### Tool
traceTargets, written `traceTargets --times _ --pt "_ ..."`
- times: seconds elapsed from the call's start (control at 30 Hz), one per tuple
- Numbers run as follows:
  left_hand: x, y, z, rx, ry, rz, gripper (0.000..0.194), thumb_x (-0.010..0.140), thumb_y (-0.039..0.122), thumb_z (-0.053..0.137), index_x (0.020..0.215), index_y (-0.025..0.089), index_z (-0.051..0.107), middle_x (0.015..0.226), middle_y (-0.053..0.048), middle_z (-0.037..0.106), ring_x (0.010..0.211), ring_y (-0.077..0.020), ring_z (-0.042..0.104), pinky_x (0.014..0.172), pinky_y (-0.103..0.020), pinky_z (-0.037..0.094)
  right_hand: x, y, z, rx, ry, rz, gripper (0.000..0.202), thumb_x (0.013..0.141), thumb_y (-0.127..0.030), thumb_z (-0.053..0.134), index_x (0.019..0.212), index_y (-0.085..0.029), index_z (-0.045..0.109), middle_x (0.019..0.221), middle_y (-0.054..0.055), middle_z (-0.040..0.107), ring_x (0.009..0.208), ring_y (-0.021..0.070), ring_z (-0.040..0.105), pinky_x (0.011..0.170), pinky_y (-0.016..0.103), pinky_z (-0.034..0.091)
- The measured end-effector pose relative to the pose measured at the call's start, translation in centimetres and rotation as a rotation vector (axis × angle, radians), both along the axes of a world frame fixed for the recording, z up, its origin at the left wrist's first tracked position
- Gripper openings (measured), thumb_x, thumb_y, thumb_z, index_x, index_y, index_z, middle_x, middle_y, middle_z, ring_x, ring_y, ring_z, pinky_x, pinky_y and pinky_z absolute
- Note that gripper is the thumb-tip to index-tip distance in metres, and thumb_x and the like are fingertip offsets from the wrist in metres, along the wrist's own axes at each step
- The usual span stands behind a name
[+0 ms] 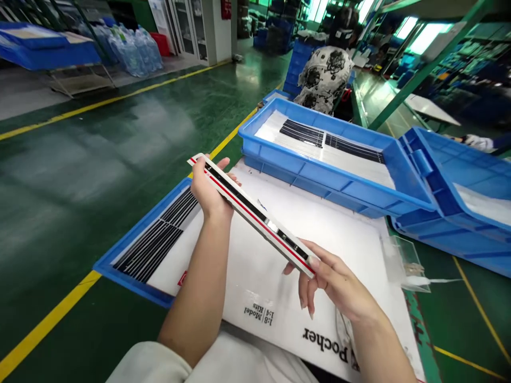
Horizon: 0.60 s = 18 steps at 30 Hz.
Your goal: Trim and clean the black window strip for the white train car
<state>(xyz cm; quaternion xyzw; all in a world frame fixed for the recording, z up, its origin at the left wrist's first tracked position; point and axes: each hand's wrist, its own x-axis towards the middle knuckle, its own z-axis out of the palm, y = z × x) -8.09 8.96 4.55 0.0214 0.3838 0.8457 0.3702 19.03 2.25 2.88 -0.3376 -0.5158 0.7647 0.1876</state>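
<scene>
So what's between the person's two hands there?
In the head view, a long white strip with red and black lines spans from the left hand to the right hand, held at both ends.

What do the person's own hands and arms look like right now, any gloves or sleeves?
Both hands are bare: no gloves, rings or watch show on the left hand or the right hand. The forearms are uncovered too. A pale, off-white sleeve is pushed up near the left elbow. The fingernails are fairly long.
</scene>
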Motion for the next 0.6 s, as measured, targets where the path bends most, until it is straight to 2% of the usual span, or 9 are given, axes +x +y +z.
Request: traceTargets --times 0.23,0.4,0.5,0.6 --pt "-0.3 -0.1 0.0 0.009 -0.081 0.028 0.017 0.096 0.042 0.057 0.102 0.027 0.062 0.081 -0.001 0.076 0.045 -0.0134 0.059 0.046 -0.029 0.052 -1.6 -0.6 -0.2 0.112 0.004 -0.270 0.046 0.108 -0.053 0.056 0.138 -0.018 0.059 0.088 0.000 0.071 0.053 0.0111 0.064 0.045 0.023 0.056" --pt "0.4 0.0 -0.3 0.037 -0.062 0.032 0.025 0.100 0.046 0.055 0.114 0.026 0.056 0.089 -0.002 0.078 0.047 -0.0135 0.063 0.051 -0.030 0.058 -1.5 0.0 -1.0 0.252 -0.083 -0.378 0.044 0.107 -0.052 0.058 0.135 -0.018 0.061 0.079 -0.003 0.068 0.051 0.0117 0.062 0.049 0.026 0.054" --pt "2.0 -0.2 -0.7 0.072 -0.001 0.007 0.034 0.100 0.051 0.059 0.123 0.028 0.049 0.100 -0.003 0.077 0.057 -0.0138 0.071 0.055 -0.027 0.060 -0.6 -0.1 -2.2 0.357 -0.149 -0.452 0.045 0.106 -0.050 0.059 0.140 -0.020 0.059 0.076 -0.003 0.069 0.055 0.0173 0.063 0.063 0.038 0.057" --pt "4.1 -0.6 -1.0 0.107 0.097 -0.051 0.043 0.097 0.054 0.066 0.125 0.029 0.044 0.110 -0.002 0.076 0.067 -0.0137 0.076 0.058 -0.024 0.061 0.8 -0.3 -4.0 0.440 -0.206 -0.495 0.039 0.106 -0.049 0.056 0.140 -0.029 0.060 0.065 -0.003 0.067 0.059 0.0255 0.061 0.089 0.054 0.051"
